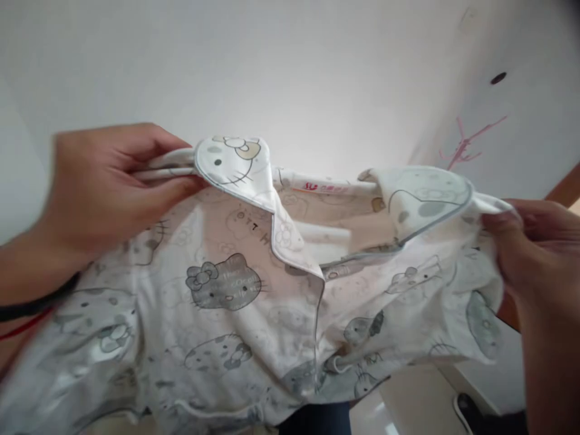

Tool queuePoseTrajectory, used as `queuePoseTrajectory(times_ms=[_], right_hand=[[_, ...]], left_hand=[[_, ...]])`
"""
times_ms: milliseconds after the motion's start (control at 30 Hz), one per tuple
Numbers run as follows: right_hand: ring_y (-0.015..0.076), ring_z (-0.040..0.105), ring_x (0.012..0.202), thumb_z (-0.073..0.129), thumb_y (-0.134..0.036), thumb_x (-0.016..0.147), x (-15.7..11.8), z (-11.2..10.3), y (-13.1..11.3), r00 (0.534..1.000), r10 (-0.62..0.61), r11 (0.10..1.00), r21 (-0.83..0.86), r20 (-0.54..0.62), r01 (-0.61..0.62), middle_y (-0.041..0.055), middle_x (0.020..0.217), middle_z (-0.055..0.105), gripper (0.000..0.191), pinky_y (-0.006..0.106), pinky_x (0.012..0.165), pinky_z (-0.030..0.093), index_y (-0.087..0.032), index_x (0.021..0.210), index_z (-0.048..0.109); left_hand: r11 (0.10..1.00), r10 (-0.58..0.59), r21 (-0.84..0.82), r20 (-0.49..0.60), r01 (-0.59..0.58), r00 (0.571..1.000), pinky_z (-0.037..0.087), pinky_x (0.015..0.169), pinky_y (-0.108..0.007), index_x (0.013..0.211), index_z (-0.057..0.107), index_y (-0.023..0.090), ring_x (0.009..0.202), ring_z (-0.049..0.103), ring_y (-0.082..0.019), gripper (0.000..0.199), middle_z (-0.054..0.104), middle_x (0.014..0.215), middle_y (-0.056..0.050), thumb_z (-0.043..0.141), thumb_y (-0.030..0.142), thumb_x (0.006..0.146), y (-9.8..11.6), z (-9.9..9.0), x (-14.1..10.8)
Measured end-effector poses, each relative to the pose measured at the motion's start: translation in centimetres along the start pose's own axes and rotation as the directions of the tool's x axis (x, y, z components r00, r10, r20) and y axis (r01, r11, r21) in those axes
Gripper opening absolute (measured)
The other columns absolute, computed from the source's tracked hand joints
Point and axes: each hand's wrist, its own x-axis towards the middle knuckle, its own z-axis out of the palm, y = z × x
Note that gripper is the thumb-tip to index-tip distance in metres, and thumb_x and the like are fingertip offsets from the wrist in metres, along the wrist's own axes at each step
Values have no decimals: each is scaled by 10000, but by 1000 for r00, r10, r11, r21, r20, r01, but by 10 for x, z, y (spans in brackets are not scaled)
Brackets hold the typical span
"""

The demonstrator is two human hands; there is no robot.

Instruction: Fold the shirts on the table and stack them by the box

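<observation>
A white pajama top [226,338] with grey cartoon cat prints and dark piping spans the view, held up in front of me. My left hand [113,175] pinches its shoulder fabric beside the collar, thumb below and fingers above. At the other shoulder, my right hand [534,248] grips the cloth between thumb and fingers. The rounded collar [235,160] flares at both sides, and the neck opening shows a label [317,187] with red print on the inside back. Part of each sleeve hangs down, and the lower hem is bunched.
Behind the top stands a plain pale wall [290,72]. A pink branched coat rack [466,145] is at the right, near a dark round spot [498,78] on the wall. Below lie a light floor [412,399] and a dark object [475,414] at lower right.
</observation>
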Motion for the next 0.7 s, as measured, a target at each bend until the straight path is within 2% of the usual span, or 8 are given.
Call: queuePoseTrajectory(times_ms=[67, 167, 200, 267, 333, 400, 500, 700], right_hand=[[190, 607, 691, 751, -379, 832, -4, 25, 26, 992, -51, 996, -69, 112, 59, 57, 811, 716, 162, 343, 626, 399, -275, 951, 788], [176, 609, 652, 680, -396, 866, -26, 67, 72, 918, 47, 991, -132, 395, 6, 44, 767, 725, 219, 306, 627, 416, -221, 969, 759], [182, 619, 640, 654, -408, 878, -40, 80, 86, 857, 92, 984, -180, 508, 2, 38, 732, 720, 243, 299, 630, 425, -210, 977, 754], [220, 680, 752, 600, -404, 912, -73, 100, 107, 637, 123, 974, -215, 761, 69, 62, 833, 758, 265, 295, 688, 456, -207, 1007, 749], [255, 705, 878, 541, -379, 942, -110, 114, 123, 476, 152, 963, -238, 866, 127, 88, 945, 775, 277, 301, 753, 472, -211, 1008, 750], [263, 703, 951, 501, -366, 960, -142, 121, 136, 368, 174, 960, -241, 914, 143, 88, 1039, 770, 293, 303, 795, 474, -224, 1040, 744], [265, 694, 967, 485, -368, 965, -174, 123, 155, 291, 237, 948, -286, 927, 141, 85, 1053, 761, 300, 303, 794, 469, -228, 1045, 738], [283, 675, 825, 599, -544, 878, -178, 102, 174, 157, 365, 931, -363, 918, -41, 107, 897, 753, 400, 331, 720, 487, -195, 985, 762]], left_hand=[[984, 118, 118, 107, -130, 987, 437, 886, -246, 992, 738, 99, 772, 601, -55, 551, 641, 768, 108, 611, 609, 827, -31, 36, 8], [933, 34, 318, 396, -172, 918, 469, 806, -234, 961, 722, 116, 785, 645, -138, 526, 692, 761, 43, 541, 608, 910, -85, 97, 10], [918, 4, 333, 534, -215, 846, 474, 790, -246, 1013, 716, 130, 847, 670, -185, 509, 730, 839, 0, 528, 596, 933, -101, 115, 6], [912, -107, 343, 726, -223, 679, 473, 724, -281, 949, 719, 138, 870, 693, -266, 484, 753, 897, -93, 536, 586, 931, -128, 146, -12], [931, -158, 310, 819, -194, 551, 468, 739, -315, 1005, 728, 170, 933, 696, -313, 465, 758, 1012, -133, 538, 587, 922, -149, 171, -36], [948, -185, 281, 868, -148, 460, 459, 772, -327, 1026, 728, 205, 1000, 685, -324, 388, 753, 1084, -128, 553, 532, 913, -163, 189, -60], [948, -234, 301, 882, -107, 409, 453, 785, -336, 962, 728, 227, 990, 684, -318, 303, 754, 1062, -115, 553, 466, 899, -176, 207, -82], [910, -351, 409, 846, -65, 402, 469, 781, -366, 940, 725, 238, 966, 690, -343, 310, 754, 1012, -119, 536, 478, 888, -188, 205, -84]])
